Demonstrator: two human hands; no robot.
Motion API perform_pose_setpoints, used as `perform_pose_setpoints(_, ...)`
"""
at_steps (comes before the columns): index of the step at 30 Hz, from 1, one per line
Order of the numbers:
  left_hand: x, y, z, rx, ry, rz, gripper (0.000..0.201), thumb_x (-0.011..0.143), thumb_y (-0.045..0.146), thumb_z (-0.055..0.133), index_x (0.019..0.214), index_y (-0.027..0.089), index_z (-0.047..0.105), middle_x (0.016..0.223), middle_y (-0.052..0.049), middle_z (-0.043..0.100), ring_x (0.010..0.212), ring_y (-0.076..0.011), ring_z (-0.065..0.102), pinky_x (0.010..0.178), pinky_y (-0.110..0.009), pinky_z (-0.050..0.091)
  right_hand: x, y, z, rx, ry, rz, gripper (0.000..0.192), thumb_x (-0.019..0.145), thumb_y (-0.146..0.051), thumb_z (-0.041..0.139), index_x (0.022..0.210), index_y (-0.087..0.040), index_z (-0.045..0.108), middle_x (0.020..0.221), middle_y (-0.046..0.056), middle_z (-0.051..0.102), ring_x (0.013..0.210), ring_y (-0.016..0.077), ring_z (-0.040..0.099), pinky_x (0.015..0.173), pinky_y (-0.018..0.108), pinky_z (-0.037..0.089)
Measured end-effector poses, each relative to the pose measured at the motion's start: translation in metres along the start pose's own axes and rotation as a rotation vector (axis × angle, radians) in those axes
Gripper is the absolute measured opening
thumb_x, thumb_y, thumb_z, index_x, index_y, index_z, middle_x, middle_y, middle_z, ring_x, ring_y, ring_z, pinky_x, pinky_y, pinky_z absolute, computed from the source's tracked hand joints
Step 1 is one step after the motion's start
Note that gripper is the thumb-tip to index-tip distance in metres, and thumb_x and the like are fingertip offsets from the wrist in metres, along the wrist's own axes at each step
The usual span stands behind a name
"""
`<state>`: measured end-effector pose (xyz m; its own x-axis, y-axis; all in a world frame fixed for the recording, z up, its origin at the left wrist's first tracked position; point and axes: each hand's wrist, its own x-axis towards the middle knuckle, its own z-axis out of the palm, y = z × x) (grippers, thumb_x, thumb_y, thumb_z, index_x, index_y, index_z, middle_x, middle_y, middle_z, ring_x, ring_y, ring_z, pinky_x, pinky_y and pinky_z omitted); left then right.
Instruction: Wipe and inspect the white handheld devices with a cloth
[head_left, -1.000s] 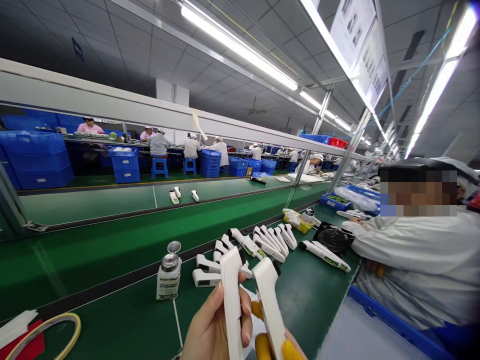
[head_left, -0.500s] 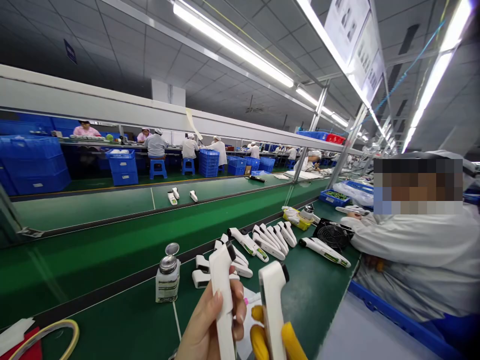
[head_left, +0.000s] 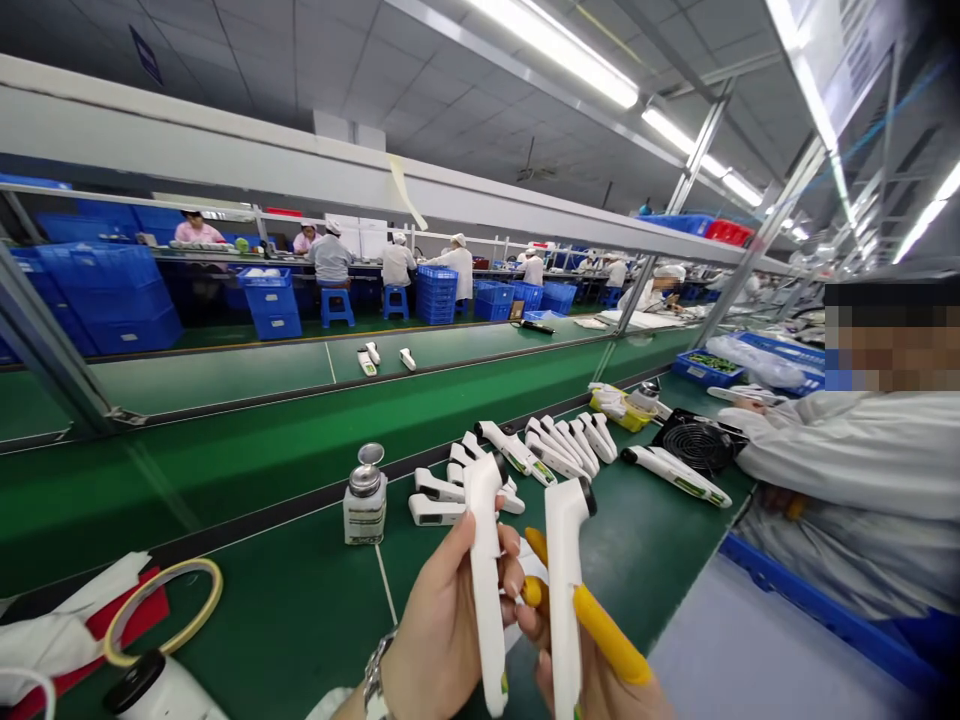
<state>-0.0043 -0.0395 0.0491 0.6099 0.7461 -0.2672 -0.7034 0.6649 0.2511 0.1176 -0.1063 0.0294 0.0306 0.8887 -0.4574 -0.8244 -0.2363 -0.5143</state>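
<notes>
My left hand (head_left: 435, 630), with a metal watch at the wrist, is wrapped round a white infrared thermometer (head_left: 484, 575) held upright, its dark lens end at the top. Beside it, my right hand (head_left: 616, 672) wears yellow finger covers and grips a second white thermometer (head_left: 564, 570), also upright. The two are close together but apart. Behind them, several white thermometers (head_left: 559, 450) lie in a row on the green bench (head_left: 277, 620). A pump bottle (head_left: 365, 508) with a raised metal lid stands left of my hands.
A roll of tape (head_left: 211, 600) and a red item (head_left: 154, 612) are at lower left. A yellow tray (head_left: 634, 418) and a black fan (head_left: 697, 440) sit to the right. There, a co-worker in a white sleeve (head_left: 795, 430) sits close by. A metal frame post (head_left: 60, 340) rises at left.
My view has swung left and slightly down, showing more of the lower-left bench. Both hands still hold their thermometers, now with more of the hands and the left watch showing.
</notes>
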Motion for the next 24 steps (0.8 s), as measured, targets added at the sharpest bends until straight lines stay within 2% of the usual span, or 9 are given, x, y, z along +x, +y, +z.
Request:
perform_pose_setpoints(2,0.001,0.002,0.000,-0.018,0.026,-0.008,0.028,0.085,0.038,0.046,0.099,0.015,0.053,0.075,-0.003,0.054,0.056,-0.0096,0.049,0.049,-0.020,0.044,0.001,0.000,0.002,0.031,0.019,-0.038,0.029,0.066,-0.031,0.077,0.093,-0.023,0.069,0.091,0.006,0.072,0.080,0.0213,0.069,0.066,0.028,0.057)
perform_pose_setpoints(5,0.003,0.006,-0.001,-0.036,0.069,-0.065,0.029,0.085,0.038,0.047,0.087,0.011,0.056,0.065,-0.004,0.052,0.052,-0.0083,0.050,0.048,-0.016,0.045,0.001,0.000,0.004,0.063,-0.031,-0.062,0.032,0.066,-0.028,0.076,0.097,-0.027,0.069,0.102,0.006,0.070,0.091,0.0248,0.067,0.080,0.034,0.054)
perform_pose_setpoints(8,0.006,0.009,-0.003,-0.074,0.117,-0.110,0.024,0.085,0.029,0.048,0.082,0.007,0.057,0.058,-0.002,0.049,0.043,-0.0033,0.044,0.041,-0.010,0.040,0.001,-0.001,0.007,0.035,-0.097,-0.059,0.037,0.070,-0.025,0.073,0.106,-0.029,0.065,0.108,0.008,0.068,0.095,0.0253,0.065,0.083,0.034,0.052)
perform_pose_setpoints(10,0.008,0.009,-0.004,-0.096,0.154,-0.093,0.017,0.083,0.022,0.049,0.082,0.007,0.057,0.057,-0.002,0.050,0.042,-0.0034,0.045,0.039,-0.009,0.039,0.002,-0.001,0.008,0.016,-0.114,-0.058,0.038,0.072,-0.023,0.071,0.109,-0.028,0.064,0.109,0.010,0.067,0.097,0.0246,0.065,0.082,0.032,0.052)
perform_pose_setpoints(13,0.013,0.009,-0.007,-0.129,0.213,0.005,0.014,0.079,0.021,0.049,0.084,0.009,0.057,0.074,-0.008,0.059,0.065,-0.0134,0.061,0.058,-0.021,0.053,0.007,-0.002,0.010,0.048,-0.104,-0.110,0.034,0.075,-0.021,0.068,0.108,-0.025,0.064,0.109,0.010,0.067,0.094,0.0218,0.066,0.079,0.031,0.054)
perform_pose_setpoints(15,0.015,0.009,-0.009,-0.142,0.234,0.062,0.018,0.077,0.022,0.051,0.089,0.010,0.057,0.090,-0.011,0.061,0.083,-0.0199,0.062,0.072,-0.030,0.055,0.009,-0.004,0.013,0.080,-0.113,-0.112,0.030,0.076,-0.021,0.066,0.106,-0.024,0.065,0.109,0.009,0.067,0.096,0.0213,0.065,0.082,0.031,0.053)
perform_pose_setpoints(16,0.016,0.010,-0.010,-0.145,0.228,0.064,0.020,0.076,0.023,0.052,0.090,0.009,0.057,0.093,-0.012,0.061,0.084,-0.0206,0.062,0.073,-0.031,0.055,0.011,-0.006,0.015,0.092,-0.130,-0.088,0.027,0.077,-0.022,0.066,0.104,-0.022,0.066,0.109,0.009,0.067,0.098,0.0217,0.064,0.085,0.031,0.051)
perform_pose_setpoints(21,0.015,0.013,-0.011,-0.163,0.118,-0.044,0.019,0.076,0.024,0.052,0.081,0.007,0.057,0.071,-0.006,0.057,0.055,-0.0084,0.056,0.053,-0.017,0.050,0.016,-0.008,0.024,0.101,-0.221,0.042,0.014,0.076,-0.018,0.067,0.089,-0.020,0.070,0.107,0.008,0.068,0.106,0.0243,0.060,0.093,0.036,0.047)
perform_pose_setpoints(24,0.013,0.014,-0.011,-0.164,0.082,-0.071,0.020,0.077,0.027,0.050,0.080,0.008,0.056,0.068,-0.004,0.055,0.051,-0.0062,0.054,0.045,-0.014,0.045,0.020,-0.004,0.024,0.140,-0.223,0.051,0.020,0.078,-0.017,0.065,0.097,-0.019,0.067,0.107,0.009,0.067,0.106,0.0255,0.060,0.090,0.040,0.050)
